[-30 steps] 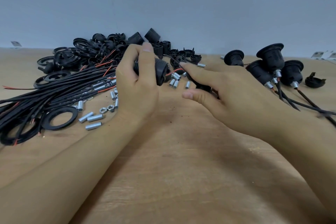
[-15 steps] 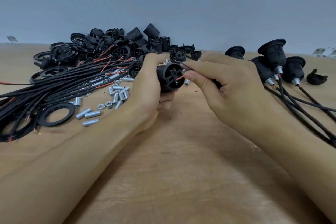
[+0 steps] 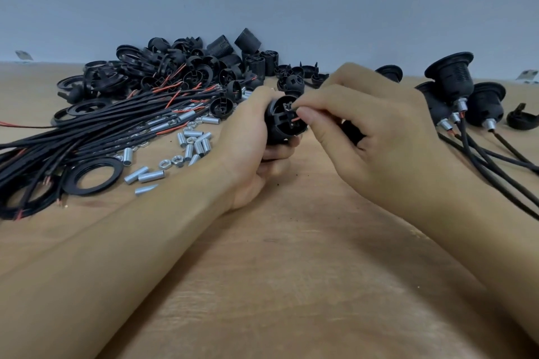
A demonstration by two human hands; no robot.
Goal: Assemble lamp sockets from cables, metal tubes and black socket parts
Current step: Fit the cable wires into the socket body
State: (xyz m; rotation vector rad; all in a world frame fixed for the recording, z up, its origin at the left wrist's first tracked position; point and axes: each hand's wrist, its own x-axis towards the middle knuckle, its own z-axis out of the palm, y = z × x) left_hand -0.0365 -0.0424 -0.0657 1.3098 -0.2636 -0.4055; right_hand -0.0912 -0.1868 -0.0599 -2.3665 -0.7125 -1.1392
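Observation:
My left hand [image 3: 248, 143] grips a black socket part [image 3: 284, 122] at the table's middle, its open end turned toward me. My right hand [image 3: 370, 131] pinches a thin red wire [image 3: 295, 119] at that open end with thumb and forefinger. A bundle of black cables with red wire ends [image 3: 96, 131] lies to the left. Short metal tubes and nuts [image 3: 186, 146] are scattered beside it. A heap of loose black socket parts [image 3: 198, 67] sits at the back.
Several assembled sockets with cables [image 3: 455, 90] stand at the right, their cables trailing toward the table's right edge. A flat black ring [image 3: 93, 175] lies left of my left forearm. A single black cap [image 3: 522, 119] sits far right. Bare wooden table [image 3: 291, 271] spreads in front.
My left hand has brought the socket part down and turned its open end toward me. My right hand moved from the table onto that end and now pinches the red wire.

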